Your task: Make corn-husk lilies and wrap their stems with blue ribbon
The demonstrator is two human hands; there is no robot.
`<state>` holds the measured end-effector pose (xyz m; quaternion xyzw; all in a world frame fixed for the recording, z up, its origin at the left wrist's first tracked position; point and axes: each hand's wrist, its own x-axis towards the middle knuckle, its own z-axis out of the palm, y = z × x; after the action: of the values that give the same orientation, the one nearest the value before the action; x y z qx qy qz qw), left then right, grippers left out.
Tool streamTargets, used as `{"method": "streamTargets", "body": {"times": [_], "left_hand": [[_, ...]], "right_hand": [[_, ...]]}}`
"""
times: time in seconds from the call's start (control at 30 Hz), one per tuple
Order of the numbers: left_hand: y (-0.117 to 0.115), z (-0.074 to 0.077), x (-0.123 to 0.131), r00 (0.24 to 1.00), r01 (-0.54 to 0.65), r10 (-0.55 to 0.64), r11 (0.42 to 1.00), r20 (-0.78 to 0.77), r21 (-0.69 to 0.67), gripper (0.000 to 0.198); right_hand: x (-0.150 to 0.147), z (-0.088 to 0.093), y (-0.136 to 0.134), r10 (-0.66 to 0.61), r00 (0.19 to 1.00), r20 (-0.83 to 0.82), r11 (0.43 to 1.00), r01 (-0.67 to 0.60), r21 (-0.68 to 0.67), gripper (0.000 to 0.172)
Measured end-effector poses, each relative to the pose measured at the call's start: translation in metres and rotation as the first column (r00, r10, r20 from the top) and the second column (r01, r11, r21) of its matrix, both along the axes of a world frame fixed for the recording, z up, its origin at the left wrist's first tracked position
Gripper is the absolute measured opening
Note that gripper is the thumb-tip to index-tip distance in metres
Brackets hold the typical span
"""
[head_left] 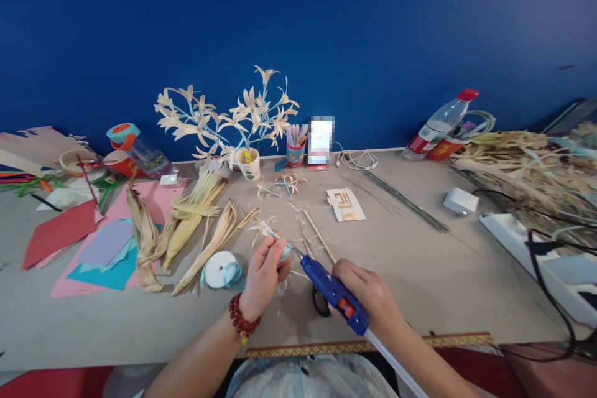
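Observation:
My left hand (261, 270) pinches the thin blue stem of a small corn husk flower (265, 228), whose pale petals point away from me. Some light blue ribbon (285, 253) shows by the fingertips. Wrapped in my right hand (370, 292) is a blue hot glue gun (326, 286), with a clear glue stick trailing out of its back. The gun's nozzle is close to the stem at my left fingers; whether they touch, I cannot tell. Under the gun lies a black scissors handle (321, 303), partly hidden. A white spool of blue ribbon (221, 270) sits left of my left hand.
Dried corn husks (196, 227) and coloured paper (100, 255) lie left. Finished husk flowers stand in a paper cup (249, 165) at the back. Thin wires (405, 199) lie right of centre. A white power strip (536, 261) with black cords and a husk pile (522, 168) occupy the right.

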<state>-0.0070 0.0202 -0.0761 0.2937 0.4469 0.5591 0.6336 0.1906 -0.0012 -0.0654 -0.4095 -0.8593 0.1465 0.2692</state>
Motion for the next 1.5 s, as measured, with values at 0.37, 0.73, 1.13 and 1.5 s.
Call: {"method": "streamTargets", "body": {"times": [0.37,0.73,1.13,1.5], "left_hand": [[0.001,-0.002,-0.001,0.999,-0.008,0.008,1.000,0.032,0.004,0.030],[-0.001,-0.001,-0.004,0.999,0.035,-0.034,0.994,-0.007,0.102,0.034],[-0.002,0.004,-0.003,0.999,0.033,-0.036,0.996,0.027,0.088,0.035],[-0.005,0.010,0.007,0.992,-0.095,0.102,0.991,0.067,-0.099,0.033]], "right_hand": [[0.000,0.003,0.000,0.003,0.997,0.083,0.998,-0.009,0.066,0.005],[0.047,-0.007,0.031,-0.295,0.852,0.433,0.955,0.279,0.101,0.013],[0.098,-0.007,0.091,-0.146,0.826,0.545,0.973,0.219,-0.072,0.028],[-0.012,0.015,0.035,0.126,0.992,0.032,0.818,-0.122,0.562,0.016]]}}
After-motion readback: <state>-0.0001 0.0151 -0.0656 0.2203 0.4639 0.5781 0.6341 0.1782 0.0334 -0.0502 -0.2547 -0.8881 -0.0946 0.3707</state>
